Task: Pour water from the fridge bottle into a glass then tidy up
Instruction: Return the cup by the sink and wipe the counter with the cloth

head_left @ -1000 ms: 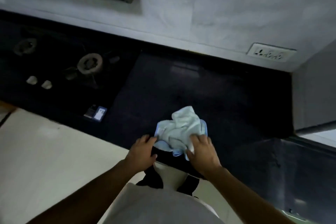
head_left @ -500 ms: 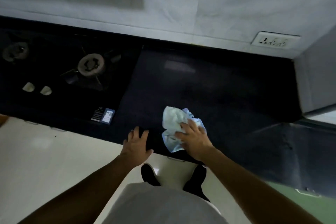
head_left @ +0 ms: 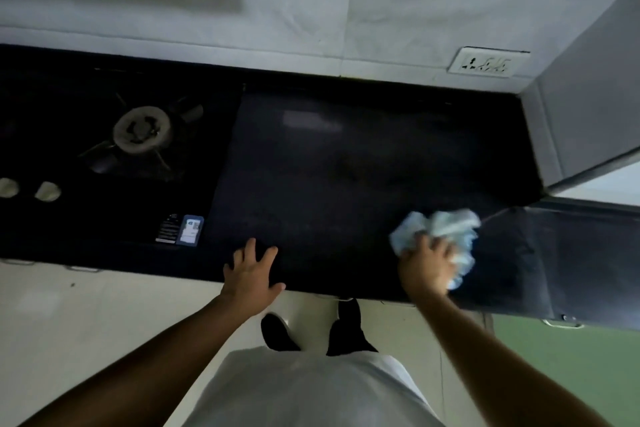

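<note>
While your right hand has the crumpled light-blue cloth bunched under its fingers at the right end of the dark countertop, press it flat against the stone rather than letting the loose folds trail, since a wadded cloth only touches the surface at a few points. Your grip looks closed over the near part of the cloth, with most of the fabric spilling out beyond the fingertips. Your left hand is spread open and empty, palm down on the front edge of the counter; leave it there as a brace. Work in overlapping strokes so no damp streak is left, and stop short of the stove burner at the left. Neither the bottle nor the glass is in view, so the pouring appears done and this looks like the tidy-up stage. Mind the counter's right end by the grey cabinet side, where the cloth could slip off.
</note>
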